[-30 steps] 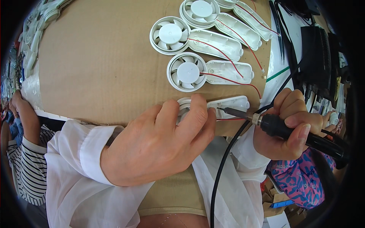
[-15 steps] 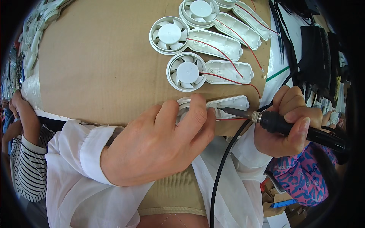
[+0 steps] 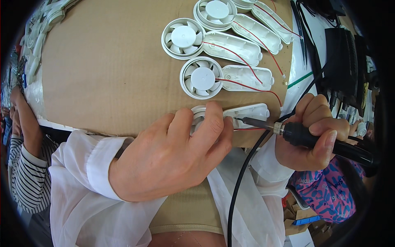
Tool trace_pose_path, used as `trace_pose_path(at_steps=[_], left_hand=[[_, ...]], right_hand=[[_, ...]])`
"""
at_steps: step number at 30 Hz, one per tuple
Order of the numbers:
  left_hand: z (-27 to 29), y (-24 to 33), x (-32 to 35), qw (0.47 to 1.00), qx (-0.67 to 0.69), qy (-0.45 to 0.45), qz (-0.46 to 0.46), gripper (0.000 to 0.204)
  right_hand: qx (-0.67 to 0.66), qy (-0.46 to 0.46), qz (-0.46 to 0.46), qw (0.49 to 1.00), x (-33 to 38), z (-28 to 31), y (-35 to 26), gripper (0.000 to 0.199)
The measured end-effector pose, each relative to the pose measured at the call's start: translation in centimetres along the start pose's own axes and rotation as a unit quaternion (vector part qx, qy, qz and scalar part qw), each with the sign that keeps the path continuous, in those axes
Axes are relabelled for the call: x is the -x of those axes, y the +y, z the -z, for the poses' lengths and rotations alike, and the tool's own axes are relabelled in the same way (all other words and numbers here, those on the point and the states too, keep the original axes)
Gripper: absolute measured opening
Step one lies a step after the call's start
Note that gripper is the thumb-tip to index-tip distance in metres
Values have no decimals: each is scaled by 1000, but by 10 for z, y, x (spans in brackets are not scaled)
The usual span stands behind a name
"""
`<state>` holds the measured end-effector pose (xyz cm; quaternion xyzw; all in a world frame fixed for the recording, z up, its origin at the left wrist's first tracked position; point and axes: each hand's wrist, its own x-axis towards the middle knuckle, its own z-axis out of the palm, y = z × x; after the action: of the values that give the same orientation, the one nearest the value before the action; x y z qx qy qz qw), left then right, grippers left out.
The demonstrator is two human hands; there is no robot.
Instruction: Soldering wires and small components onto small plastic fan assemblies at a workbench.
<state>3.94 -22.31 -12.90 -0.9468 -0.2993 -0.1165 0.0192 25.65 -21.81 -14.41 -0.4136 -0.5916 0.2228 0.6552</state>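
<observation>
**Tool tip holds position at near fan**

A co-worker's arm (image 3: 29, 127) at far left has shifted; the working hands remain set, suggesting work continues at one spot. The left hand (image 3: 168, 154) covers the head of the near fan (image 3: 255, 111) on the table (image 3: 103, 74); finger closure cannot be told. Beyond, open handle shells (image 3: 247, 73) carry red wires (image 3: 236, 83). The right hand's (image 3: 312, 140) fingers clamp a black-handled tool (image 3: 298, 133).

Lettering: printed words, partly legible | Bearer: pink-and-blue patterned fabric (image 3: 323, 193) | Position: below the black-handled tool (image 3: 300, 135) as seen in the head view | Character: dark letters scattered through the pattern, some too small to read
</observation>
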Motion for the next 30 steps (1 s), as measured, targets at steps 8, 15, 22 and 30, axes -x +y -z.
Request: trace_pose_path(at_steps=[8, 15, 22, 30], left_hand=[[1, 0, 0, 1000, 8, -7, -1, 33], [0, -3, 0, 1000, 1, -12, -7, 35], [4, -4, -4, 1000, 8, -12, -8, 35], [30, -3, -51, 998, 35, 25, -53, 32]], right_hand=[[16, -12, -1, 1000, -1, 2, 0, 21], [12, -8, -8, 1000, 1, -3, 2, 21], [-8, 34, 8, 999, -4, 9, 2, 22], [-14, 120, 125, 985, -61, 63, -19, 19]])
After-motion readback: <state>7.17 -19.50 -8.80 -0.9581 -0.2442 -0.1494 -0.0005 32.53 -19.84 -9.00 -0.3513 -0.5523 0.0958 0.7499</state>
